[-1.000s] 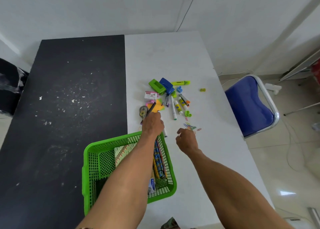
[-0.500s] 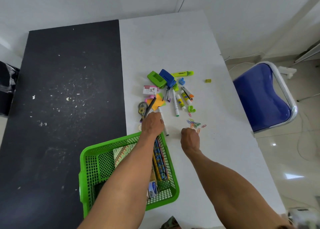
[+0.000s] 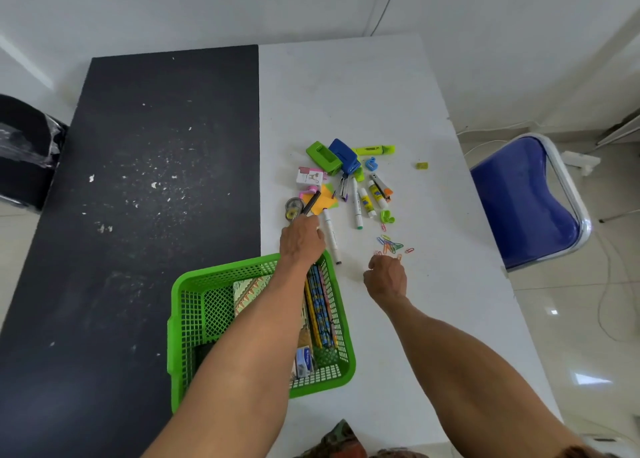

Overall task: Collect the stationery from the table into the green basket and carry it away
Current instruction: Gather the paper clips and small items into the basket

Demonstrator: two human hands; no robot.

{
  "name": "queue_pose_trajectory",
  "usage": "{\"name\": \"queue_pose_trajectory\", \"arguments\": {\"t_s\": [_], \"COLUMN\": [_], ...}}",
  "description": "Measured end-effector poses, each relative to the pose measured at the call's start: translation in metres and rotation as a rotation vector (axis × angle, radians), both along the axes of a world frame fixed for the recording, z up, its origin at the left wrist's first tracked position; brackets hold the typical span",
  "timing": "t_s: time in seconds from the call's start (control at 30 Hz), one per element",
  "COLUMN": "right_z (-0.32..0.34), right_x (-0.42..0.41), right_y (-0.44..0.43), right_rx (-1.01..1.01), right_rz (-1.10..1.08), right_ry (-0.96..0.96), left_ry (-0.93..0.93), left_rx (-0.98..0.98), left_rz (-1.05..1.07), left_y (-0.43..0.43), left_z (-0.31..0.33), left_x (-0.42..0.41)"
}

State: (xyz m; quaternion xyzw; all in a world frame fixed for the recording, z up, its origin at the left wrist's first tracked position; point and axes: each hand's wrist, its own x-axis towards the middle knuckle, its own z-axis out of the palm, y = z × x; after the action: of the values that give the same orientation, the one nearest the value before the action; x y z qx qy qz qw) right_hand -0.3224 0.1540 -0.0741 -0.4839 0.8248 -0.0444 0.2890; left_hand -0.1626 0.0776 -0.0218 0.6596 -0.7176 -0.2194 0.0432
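Green basket [image 3: 175, 336]: nearest me, straddling the seam between the desk's black and white halves; my left forearm passes over it.
Basket contents: a patterned notebook [image 3: 247, 289], a row of pencils [image 3: 320, 307] along the right wall, and a small blue-and-white box [image 3: 304, 361] whose print is too small to read.
Right hand [image 3: 386, 277]: just right of the basket's far corner, back up, fingers curled down at the near edge of the paper clips [image 3: 391, 246]; I cannot tell whether it holds one.
Left hand [image 3: 300, 241]: just past the basket's far rim, gripping a black pen [image 3: 311, 202] that points away from me.
White marker [image 3: 330, 238]: lying just right of my left hand.
Stationery pile: beyond both hands on the white desk [image 3: 346, 87], with orange sticky notes [image 3: 325, 199], two glue sticks [image 3: 365, 201], a green punch [image 3: 323, 156] and a yellow highlighter [image 3: 375, 150].
Labels: the glue sticks and a white-and-pink box [image 3: 309, 177] carry print, none legible.
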Motion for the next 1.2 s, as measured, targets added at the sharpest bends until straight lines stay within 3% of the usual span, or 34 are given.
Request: {"name": "queue_pose_trajectory", "arguments": {"t_s": [0.17,0.43,0.57,0.77,0.93,1.2], "right_z": [0.024,0.075,0.083,0.066,0.046,0.038], "right_x": [0.006,0.05,0.074,0.093,0.102,0.104], "right_y": [0.008,0.034,0.057,0.096,0.116,0.122], "right_rx": [-0.099,-0.314,-0.192,0.107,0.139,0.169], "right_rz": [0.052,0.434,0.69,1.061,1.136,1.148], "right_ry": [-0.113,-0.089,-0.058,0.216,0.362,0.374], "left_ry": [-0.02,-0.054,-0.062,-0.047,-0.041,-0.04], "left_rx": [-0.012,0.071,0.134,0.144,0.155,0.129], "left_rz": [0.086,0.136,0.125,0.104,0.082,0.075], "left_y": [0.024,0.066,0.079,0.1,0.11,0.112], "left_z": [0.014,0.045,0.048,0.043,0.032,0.025], "left_x": [0.014,0.025,0.03,0.04,0.049,0.058]}}
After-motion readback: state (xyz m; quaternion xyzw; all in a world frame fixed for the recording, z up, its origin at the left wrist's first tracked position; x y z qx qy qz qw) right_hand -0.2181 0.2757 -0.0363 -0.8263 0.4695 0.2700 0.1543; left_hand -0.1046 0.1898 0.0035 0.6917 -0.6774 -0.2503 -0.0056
